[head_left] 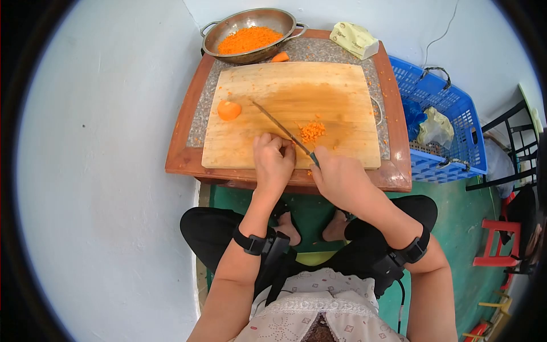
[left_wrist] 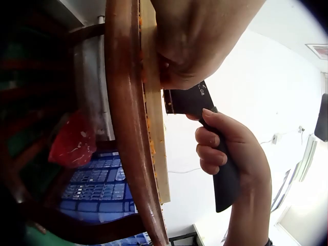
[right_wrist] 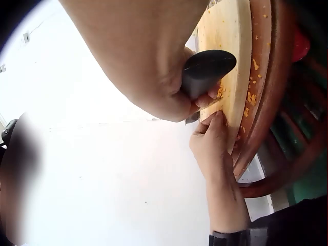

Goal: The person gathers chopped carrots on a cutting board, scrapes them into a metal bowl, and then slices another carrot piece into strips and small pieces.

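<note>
My right hand [head_left: 343,178] grips the black handle of a kitchen knife [head_left: 280,125]. The blade points away to the upper left over the wooden cutting board [head_left: 239,149], and the handle [left_wrist: 226,179] shows large in the left wrist view. Close beside the blade, my left hand [head_left: 273,159] has its fingers curled down at the board's near edge. A bit of orange carrot shows at its fingertips, mostly hidden by them. Finely chopped carrot [head_left: 312,131] lies just right of the blade. A larger carrot chunk [head_left: 229,110] sits on the board's left side.
A metal pan [head_left: 209,45] of chopped carrot stands at the table's back left, a carrot piece [head_left: 280,57] near it. A tissue pack [head_left: 354,40] lies at the back right. Right of the table [head_left: 399,171] are a blue basket [head_left: 473,154] and a red stool [head_left: 497,260].
</note>
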{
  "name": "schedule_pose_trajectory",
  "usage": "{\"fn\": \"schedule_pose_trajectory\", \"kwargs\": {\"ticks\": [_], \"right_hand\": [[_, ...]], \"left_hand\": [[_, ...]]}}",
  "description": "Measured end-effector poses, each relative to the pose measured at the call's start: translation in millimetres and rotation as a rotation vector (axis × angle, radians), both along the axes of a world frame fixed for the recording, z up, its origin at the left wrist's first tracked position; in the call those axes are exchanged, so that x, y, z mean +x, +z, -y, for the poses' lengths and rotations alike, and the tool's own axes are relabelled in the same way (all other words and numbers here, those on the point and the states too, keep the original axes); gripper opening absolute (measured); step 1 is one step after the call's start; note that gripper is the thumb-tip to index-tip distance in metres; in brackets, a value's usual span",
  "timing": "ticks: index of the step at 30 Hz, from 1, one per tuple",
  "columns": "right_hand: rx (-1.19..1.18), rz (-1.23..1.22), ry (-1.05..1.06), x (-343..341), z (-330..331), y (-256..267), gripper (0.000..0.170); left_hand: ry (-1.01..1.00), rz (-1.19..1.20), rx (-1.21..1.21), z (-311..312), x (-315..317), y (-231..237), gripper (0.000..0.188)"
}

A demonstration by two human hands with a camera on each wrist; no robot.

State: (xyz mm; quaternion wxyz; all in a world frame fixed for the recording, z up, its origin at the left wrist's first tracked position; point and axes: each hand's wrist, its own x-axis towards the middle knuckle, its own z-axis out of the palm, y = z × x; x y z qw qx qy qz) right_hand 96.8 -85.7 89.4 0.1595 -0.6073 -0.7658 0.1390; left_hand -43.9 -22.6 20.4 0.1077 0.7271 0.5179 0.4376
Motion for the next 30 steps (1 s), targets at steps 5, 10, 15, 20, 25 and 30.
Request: {"fn": "schedule_pose_trajectory", "kwargs": {"ticks": [5,10,15,20,25,30], "right_hand": [[-0.039,0.002,0.024,-3.1,4.9,-1.0,0.010],[-0.100,-0.007,0.014,-13.4,-8.1,5.2,0.012],[-0.300,-0.325,-0.153,4.9,-31.6,7.6,0.023],[-0.086,-0.202,-0.075,2.2,-8.2,3.4,0.021],[-0.018,-0.062,-0.023,-4.4,2.4,2.2,0.016],[-0.047,-0.053,0.020,-5.4,-2.1,-3.7,0.015]], "left_hand": [[-0.019,-0.001,-0.007,-0.7,-1.2,-0.1,0.007],[-0.021,-0.026,0.032,-2.2,-2.9,-4.2,0.005],[-0.074,-0.010,0.076,0.9,-7.8,-1.2,0.006],[-0.043,0.029,0.075,2.5,-5.8,-3.4,0.006],[-0.052,0.043,0.083,2.4,-6.3,-3.7,0.007],[-0.062,0.031,0.094,0.5,-6.5,-4.1,0.007]]}}
